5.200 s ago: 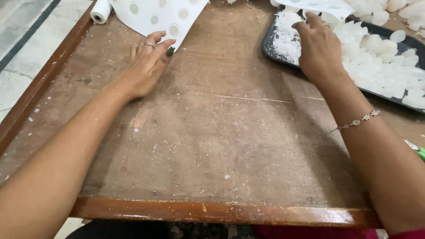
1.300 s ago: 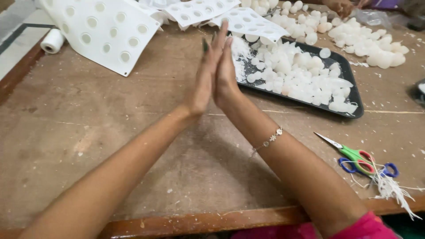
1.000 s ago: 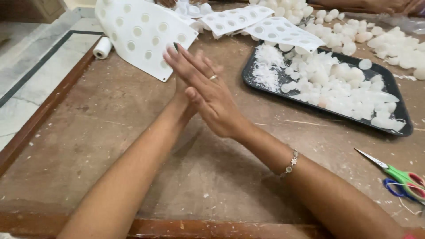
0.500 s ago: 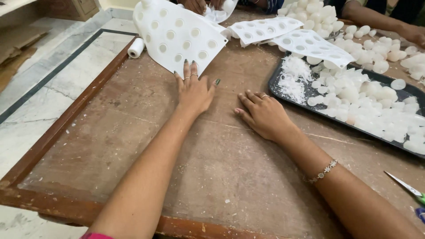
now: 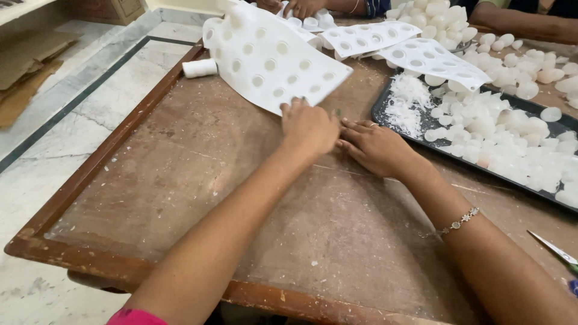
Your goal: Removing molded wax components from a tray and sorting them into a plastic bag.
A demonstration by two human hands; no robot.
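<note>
My left hand (image 5: pixel 308 125) rests on the brown wooden table (image 5: pixel 198 180), its fingertips at the near edge of a white flexible mould sheet (image 5: pixel 271 57) with round cavities. Whether the fingers pinch that edge is hard to tell. My right hand (image 5: pixel 374 146) lies flat on the table right beside the left one, fingers spread, holding nothing. A black tray (image 5: pixel 385 117) of white round wax pieces and white flakes sits just right of my right hand.
More white mould sheets (image 5: pixel 433 57) lie at the back. A small white roll (image 5: pixel 199 68) stands by the table's left rim. Another person's hands (image 5: pixel 301 7) work at the far edge. Scissor tips (image 5: pixel 557 251) show at right. Loose white pieces (image 5: pixel 530 60) pile beyond the tray.
My hands went from pressed together upright to flat on the table, then slid forward and together. The left hand now reaches the mould sheet's edge.
</note>
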